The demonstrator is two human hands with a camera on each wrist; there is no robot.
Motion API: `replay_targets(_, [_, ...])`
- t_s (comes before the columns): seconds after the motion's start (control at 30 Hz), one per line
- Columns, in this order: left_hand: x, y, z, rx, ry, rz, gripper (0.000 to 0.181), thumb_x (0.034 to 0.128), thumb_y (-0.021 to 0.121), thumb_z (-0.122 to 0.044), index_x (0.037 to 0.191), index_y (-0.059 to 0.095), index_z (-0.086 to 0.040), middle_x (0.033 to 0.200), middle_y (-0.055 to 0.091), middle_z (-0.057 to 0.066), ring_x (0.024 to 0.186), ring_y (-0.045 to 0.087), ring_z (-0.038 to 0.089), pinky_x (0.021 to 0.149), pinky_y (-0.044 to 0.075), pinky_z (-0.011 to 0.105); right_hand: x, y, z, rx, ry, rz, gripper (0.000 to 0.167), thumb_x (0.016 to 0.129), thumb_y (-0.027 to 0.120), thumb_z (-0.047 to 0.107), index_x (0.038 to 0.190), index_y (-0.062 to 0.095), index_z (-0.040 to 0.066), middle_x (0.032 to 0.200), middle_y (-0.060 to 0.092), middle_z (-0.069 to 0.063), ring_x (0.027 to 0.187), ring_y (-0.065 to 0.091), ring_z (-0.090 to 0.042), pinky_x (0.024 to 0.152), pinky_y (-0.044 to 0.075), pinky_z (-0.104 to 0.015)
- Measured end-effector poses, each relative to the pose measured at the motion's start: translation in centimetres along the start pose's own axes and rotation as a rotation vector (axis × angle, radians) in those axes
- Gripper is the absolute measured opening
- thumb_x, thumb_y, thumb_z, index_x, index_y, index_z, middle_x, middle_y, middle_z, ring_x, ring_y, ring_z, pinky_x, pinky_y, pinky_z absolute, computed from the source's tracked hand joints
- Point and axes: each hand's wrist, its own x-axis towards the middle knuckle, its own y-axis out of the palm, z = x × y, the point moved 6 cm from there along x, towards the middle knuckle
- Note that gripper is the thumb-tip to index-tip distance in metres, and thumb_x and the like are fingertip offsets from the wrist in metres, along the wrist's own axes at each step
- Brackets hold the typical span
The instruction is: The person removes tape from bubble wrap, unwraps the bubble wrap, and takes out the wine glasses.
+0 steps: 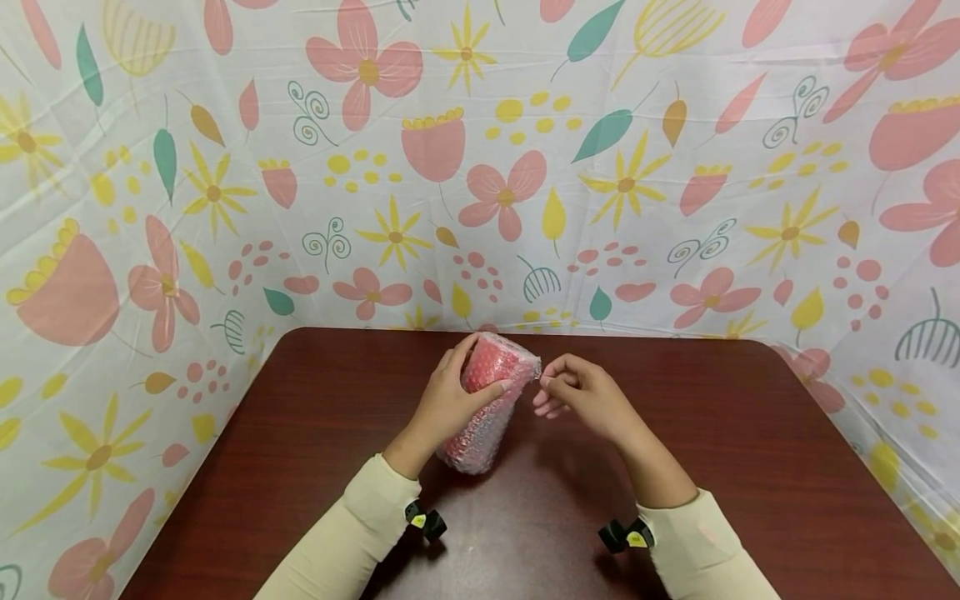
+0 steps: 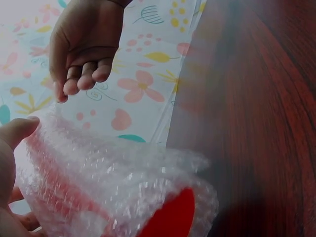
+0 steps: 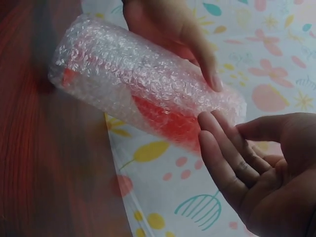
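A red cylindrical object in clear bubble wrap (image 1: 477,429) leans over the table, its upper end tipped to the right. My left hand (image 1: 448,402) grips it near the top, thumb across the front. At the upper right corner of the wrap, my right hand (image 1: 592,398) pinches the edge between thumb and index finger, the other fingers bent loosely. The left wrist view shows red at the open end of the wrap (image 2: 113,173). In the right wrist view, the right thumb and fingers (image 3: 261,173) meet at the end of the wrap (image 3: 123,69).
The dark reddish-brown table (image 1: 315,500) has rounded back corners. Behind it and along both sides hangs a white cloth (image 1: 420,200) printed with flowers and leaves. Each wrist wears a black strap with a small camera (image 1: 431,522).
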Motion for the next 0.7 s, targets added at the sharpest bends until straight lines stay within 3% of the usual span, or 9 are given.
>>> replay_targets(0.23, [-0.06,0.03,-0.19,0.007,0.02,-0.041,0.086,0.0817,0.081,-0.051,0.154,0.034,-0.041,0.137,0.05,0.006,0.117,0.056,0.023,0.095,0.052,0.046,-0.04,0.34,0.07,0.016,0.01,-0.01,0.023,0.101,0.062,0.018,0.103,0.057,-0.005,0.084,0.073,-0.02,0.076,0.076,-0.028,0.074,0.061,-0.05])
replay_targets(0.43, [-0.14,0.04,-0.45,0.029,0.049,-0.104,0.091,0.0798,0.083,-0.049,0.155,0.037,-0.028,0.135,0.049,0.009,0.116,0.055,0.025,0.094,0.053,0.047,-0.05,0.4,0.14,-0.018,0.013,-0.034,0.021,0.102,0.062,0.018,0.1,0.058,-0.002,0.08,0.073,-0.018,0.072,0.076,-0.026,0.072,0.061,-0.048])
replay_targets(0.7, [-0.34,-0.06,-0.77,0.097,0.069,-0.179,0.092,0.0767,0.084,-0.054,0.153,0.039,-0.029,0.13,0.05,0.009,0.115,0.052,0.026,0.092,0.052,0.046,-0.1,0.44,0.1,-0.033,0.016,-0.05,0.022,0.101,0.063,0.022,0.1,0.057,0.0,0.077,0.069,-0.017,0.071,0.073,-0.037,0.07,0.061,-0.046])
